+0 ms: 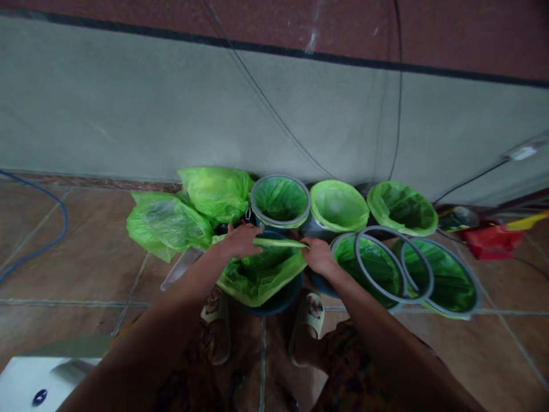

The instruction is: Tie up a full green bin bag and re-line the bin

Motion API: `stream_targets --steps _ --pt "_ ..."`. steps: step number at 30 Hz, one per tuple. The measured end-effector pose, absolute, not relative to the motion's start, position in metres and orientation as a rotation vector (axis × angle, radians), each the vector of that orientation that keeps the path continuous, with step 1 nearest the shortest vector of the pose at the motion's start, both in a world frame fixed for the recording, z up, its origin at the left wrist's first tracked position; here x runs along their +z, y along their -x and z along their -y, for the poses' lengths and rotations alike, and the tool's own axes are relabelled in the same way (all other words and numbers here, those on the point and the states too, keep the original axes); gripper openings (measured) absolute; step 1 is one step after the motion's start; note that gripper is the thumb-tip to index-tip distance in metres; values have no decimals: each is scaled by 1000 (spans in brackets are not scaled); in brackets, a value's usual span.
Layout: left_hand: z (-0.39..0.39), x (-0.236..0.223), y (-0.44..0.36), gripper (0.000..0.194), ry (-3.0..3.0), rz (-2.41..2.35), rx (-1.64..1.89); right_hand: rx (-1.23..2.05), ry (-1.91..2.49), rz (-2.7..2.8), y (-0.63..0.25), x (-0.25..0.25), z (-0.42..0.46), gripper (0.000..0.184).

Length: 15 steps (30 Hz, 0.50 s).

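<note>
A light-green trash bag [257, 283] hangs inside a dark blue trash bin [278, 303] on the floor between my feet. My left hand [241, 241] is at the far left of the bag's mouth, its fingers over the folded edge. On the other side, my right hand [318, 256] pinches that edge between thumb and fingers. The far edge stretches as a band between both hands. The near part of the bag sags below the bin's front rim. Part of the left fingers' grip is hidden.
Behind stand a bin with a grey ring [281, 220] and a lined bin [338, 206]. Loose grey rings [418, 229] lie over lined bins at right. Puffy green bags [171, 223] sit left. A red dustpan [493, 240], blue hose [64, 217] and white box [26, 377] lie around.
</note>
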<state>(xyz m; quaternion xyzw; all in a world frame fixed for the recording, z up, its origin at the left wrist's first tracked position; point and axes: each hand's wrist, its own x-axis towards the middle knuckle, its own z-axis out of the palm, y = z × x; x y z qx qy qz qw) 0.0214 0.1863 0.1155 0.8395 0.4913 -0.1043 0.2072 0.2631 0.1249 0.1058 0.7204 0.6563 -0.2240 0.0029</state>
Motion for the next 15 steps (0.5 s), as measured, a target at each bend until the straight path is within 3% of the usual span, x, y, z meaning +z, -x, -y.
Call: stream_targets --steps 5,8,13,15 --pt "-186 116 -21 29 -2400 -1492 -319 -720 -2282 -1983 -262 109 -129 34" --pt "-190 122 -22 35 -2375 -1610 -187 -719 -2315 -1938 -259 103 -126 39" --pt "-195 127 -24 42 -2262 -1804 -80 -740 -2385 -1861 -244 90 -116 72" --pt "-197 126 -22 42 -2225 -1849 -127 -762 -2328 -1857 -241 88 -114 69"
